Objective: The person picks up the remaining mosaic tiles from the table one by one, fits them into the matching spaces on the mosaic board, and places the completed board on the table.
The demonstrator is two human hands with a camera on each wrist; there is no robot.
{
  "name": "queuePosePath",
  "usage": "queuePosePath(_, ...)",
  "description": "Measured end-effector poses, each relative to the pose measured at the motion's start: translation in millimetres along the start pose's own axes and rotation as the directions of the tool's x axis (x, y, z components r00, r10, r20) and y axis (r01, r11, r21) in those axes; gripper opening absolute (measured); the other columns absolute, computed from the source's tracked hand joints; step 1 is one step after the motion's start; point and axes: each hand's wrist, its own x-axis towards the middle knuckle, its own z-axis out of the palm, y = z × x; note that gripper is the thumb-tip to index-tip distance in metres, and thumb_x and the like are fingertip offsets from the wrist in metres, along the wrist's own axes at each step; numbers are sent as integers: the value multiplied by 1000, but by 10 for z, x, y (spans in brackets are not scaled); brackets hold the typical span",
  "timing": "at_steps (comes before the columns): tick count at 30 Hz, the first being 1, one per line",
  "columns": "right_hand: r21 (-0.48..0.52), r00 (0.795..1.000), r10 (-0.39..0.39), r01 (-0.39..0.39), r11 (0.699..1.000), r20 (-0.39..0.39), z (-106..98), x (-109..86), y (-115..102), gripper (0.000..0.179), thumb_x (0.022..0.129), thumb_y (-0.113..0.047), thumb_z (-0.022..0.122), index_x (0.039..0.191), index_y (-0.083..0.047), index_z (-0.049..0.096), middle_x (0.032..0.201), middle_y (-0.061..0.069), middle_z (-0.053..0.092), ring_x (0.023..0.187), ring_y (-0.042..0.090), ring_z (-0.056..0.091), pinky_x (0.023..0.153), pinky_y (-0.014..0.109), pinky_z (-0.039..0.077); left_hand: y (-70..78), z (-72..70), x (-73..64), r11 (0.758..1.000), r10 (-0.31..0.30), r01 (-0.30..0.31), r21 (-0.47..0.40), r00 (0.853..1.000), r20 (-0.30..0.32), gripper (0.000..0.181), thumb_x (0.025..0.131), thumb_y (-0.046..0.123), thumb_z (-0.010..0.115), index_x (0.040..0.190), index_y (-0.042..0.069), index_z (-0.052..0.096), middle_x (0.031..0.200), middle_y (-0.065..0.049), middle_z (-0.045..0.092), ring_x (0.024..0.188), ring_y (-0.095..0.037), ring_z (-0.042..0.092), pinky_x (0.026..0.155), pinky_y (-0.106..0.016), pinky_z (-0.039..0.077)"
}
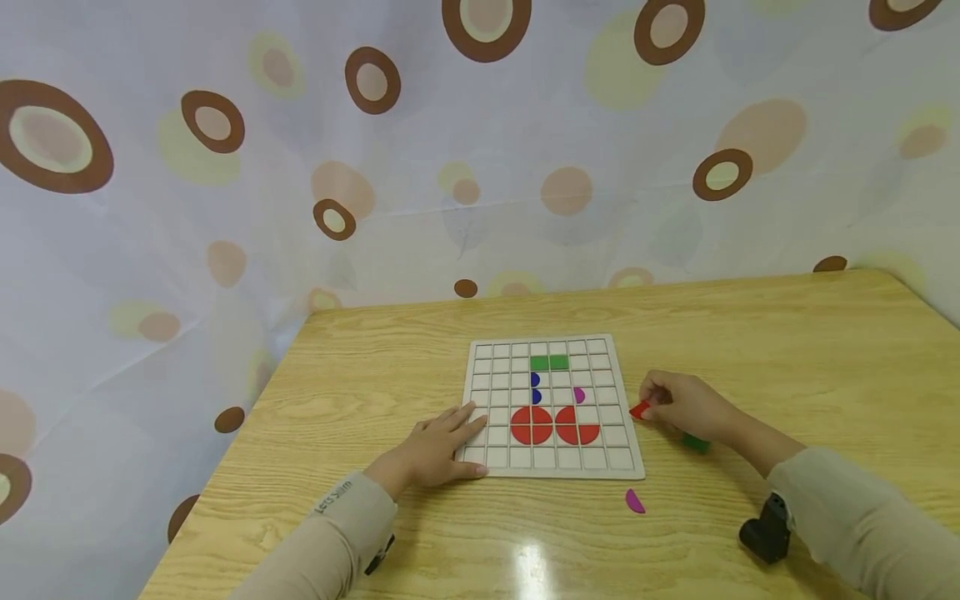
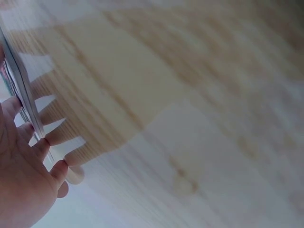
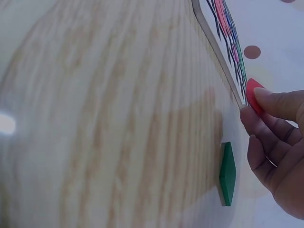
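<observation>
Sleeves nearest. Left hand (image 1: pixel 435 450) flat, steadying board (image 1: pixel 483 467). Right hand (image 1: pixel 686 407) pinches red piece (image 1: pixel 640 409) beside board's right edge. Second red circle lacks one quarter; probably nearly complete.

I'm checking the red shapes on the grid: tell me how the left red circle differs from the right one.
The left red circle is complete, all four quarters filled; the right red circle lacks its upper right quarter, where a white square shows. The left sits nearer the left hand, the right nearer the right hand. Both are red and lie on the grid board.
</observation>
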Motion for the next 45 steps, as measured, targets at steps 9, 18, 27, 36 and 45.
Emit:
queuePosePath(9,-9,999,-30,30,1000,-37,24,23,-34,7,81,-5,59,85,-5,54,80,2,52,72,17,45,60,27,40,-21,18,12,1000,9,-9,-3,1000,-8,73,80,58,42,139,22,20,144,-3,11,129,-24,11,95,-49,19)
queuePosePath(18,81,998,-24,29,996,-55,79,58,-55,6,80,-5,60,84,-4,55,79,4,52,72,19,45,62,27,40,-43,44,29,1000,12,-12,0,1000,-11,73,80,59,42,139,23,19,144,-3,10,129,-24,11,95,-49,20)
queuePosePath(27,126,999,-23,29,992,-49,117,105,-88,4,80,-4,59,83,-4,56,77,5,48,73,19,43,60,25,39,-45,44,27,1000,6,-6,-3,1000,-6,73,79,59,42,139,23,19,144,-2,9,129,-23,9,95,-48,19)
queuePosePath(36,137,999,-38,43,990,-38,159,159,-132,5,82,1,55,85,-3,57,79,5,50,74,20,44,64,29,40,-32,24,17,1000,3,-3,-6,1000,-1,73,80,58,42,139,23,19,144,-3,10,129,-23,10,95,-48,19)
queuePosePath(45,146,1000,-23,26,989,-20,169,189,-208,7,81,1,55,87,-2,56,79,6,49,74,21,43,62,27,39,-24,10,9,1000,3,-3,-10,1000,-1,73,80,58,43,139,22,19,144,-3,10,129,-24,10,96,-48,19)
